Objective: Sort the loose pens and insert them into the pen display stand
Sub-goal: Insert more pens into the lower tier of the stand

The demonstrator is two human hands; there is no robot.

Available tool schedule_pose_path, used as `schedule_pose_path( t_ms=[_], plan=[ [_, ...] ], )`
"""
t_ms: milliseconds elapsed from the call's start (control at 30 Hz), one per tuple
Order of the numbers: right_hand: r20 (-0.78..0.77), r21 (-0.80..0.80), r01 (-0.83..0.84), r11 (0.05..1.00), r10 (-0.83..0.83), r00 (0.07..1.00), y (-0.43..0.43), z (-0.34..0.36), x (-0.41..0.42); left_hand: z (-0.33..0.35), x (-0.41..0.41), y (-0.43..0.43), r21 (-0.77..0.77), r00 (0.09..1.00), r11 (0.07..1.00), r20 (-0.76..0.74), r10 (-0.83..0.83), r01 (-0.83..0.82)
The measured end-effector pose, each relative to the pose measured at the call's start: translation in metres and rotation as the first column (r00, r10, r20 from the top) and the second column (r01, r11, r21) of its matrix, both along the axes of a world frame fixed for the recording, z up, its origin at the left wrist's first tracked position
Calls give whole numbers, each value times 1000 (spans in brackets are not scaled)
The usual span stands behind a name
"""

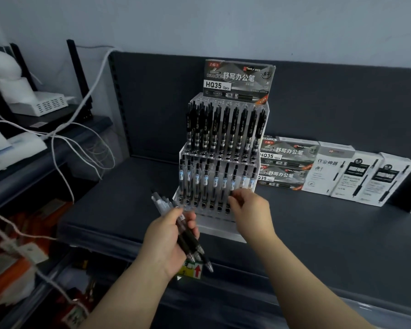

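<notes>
The dark grey shelf [330,233] fills most of your view, running from 9 o'clock across to 3 o'clock with its back panel [157,103] rising behind. At 12 o'clock on it stands the clear pen display stand [214,220], two stepped tiers with a printed header box [239,79] on top. The upper tier [223,129] is packed with upright black pens, and the lower tier [214,179] holds a row of pens with pale labels. At 2 o'clock from the stand, two dark pen boxes [285,162] lie stacked just beside it, and white pen boxes [356,176] stand in a row further towards 3 o'clock. Out at 9 o'clock, white cables [90,91] trail over a side rack with white devices. Your left grip [166,243] is at 6 o'clock of the stand, fingers curled tight round the loose pens [195,249], which slant with their clear ends towards 11 o'clock and their tips towards 5 o'clock. Your right grip [252,210] is at the stand's lower tier, thumb and forefinger pinched on the dark top of a single pen [231,193] standing in the front row, towards its right end.
</notes>
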State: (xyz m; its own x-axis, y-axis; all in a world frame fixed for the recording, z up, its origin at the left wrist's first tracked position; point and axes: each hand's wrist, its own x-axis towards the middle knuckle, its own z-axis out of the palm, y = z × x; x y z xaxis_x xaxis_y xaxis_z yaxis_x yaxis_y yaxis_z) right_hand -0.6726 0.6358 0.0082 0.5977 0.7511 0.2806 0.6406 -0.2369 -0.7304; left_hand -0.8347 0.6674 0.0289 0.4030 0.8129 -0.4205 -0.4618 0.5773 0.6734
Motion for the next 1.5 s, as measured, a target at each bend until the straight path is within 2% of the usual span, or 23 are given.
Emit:
schedule_pose_path(
  t_ms=[200,267,433,533,633,733,867,933,1000,1067,1200,1400,1500],
  plan=[
    [39,-46,2,999,0,999,2,-2,2,0,-2,-4,12,1000,1000,11,-15,15],
    [9,-42,6,999,-6,1000,2,-1,3,0,-1,-5,24,999,999,16,-28,28],
    [-144,134,21,991,-2,990,-17,5,-6,-1,5,-5,45,997,997,43,-66,64],
    [-258,72,-190,979,202,945,-32,12,-21,-1,12,-6,81,995,992,21,-97,95],
    [-388,-2,-422,906,388,836,-37,11,-33,0,18,-7,96,990,986,13,-138,136],
    [-463,40,-435,900,402,790,-38,9,-32,0,22,-7,116,986,979,3,-169,168],
    [-381,33,-328,944,315,869,-37,8,-20,-2,24,-4,154,985,973,-24,-173,175],
    [-345,101,-150,984,176,922,-33,10,-9,-3,24,-1,165,988,974,-36,-153,156],
    [-356,203,21,979,54,933,-30,14,2,-4,24,2,164,989,976,-60,-134,142],
    [-352,263,101,960,-2,936,-26,19,10,-4,24,3,160,988,978,-97,-120,134],
    [-260,244,113,963,-47,964,-19,18,16,-4,26,4,165,990,980,-106,-93,109],
    [-28,33,44,998,-43,999,-11,0,16,-3,26,5,173,990,978,-100,-99,115],
    [76,24,50,998,-52,996,-10,-6,16,-4,27,4,196,989,973,-100,-108,126]
  ],
)
